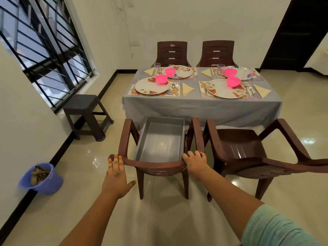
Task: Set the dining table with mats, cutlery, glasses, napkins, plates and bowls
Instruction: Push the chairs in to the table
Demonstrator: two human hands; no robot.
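The dining table (pixel 202 107) under a grey cloth holds several place settings: floral mats (pixel 131 90), flowered plates (pixel 152 85), pink bowls (pixel 161 79), yellow folded napkins (pixel 187 89), glasses (pixel 157 66) and cutlery (pixel 174 87). In front of it stands a brown plastic chair (pixel 154 165) with an empty grey tub (pixel 159 137) on its seat. My left hand (pixel 117 174) lies flat on the left end of the chair's top rail, fingers stretched out. My right hand (pixel 195 162) grips the rail's right corner.
A second brown chair (pixel 248 148) stands close on the right, and two more (pixel 172 54) at the table's far side. A dark stool (pixel 85 110) is by the barred window at left. A blue bucket (pixel 42 178) sits on the floor by the wall.
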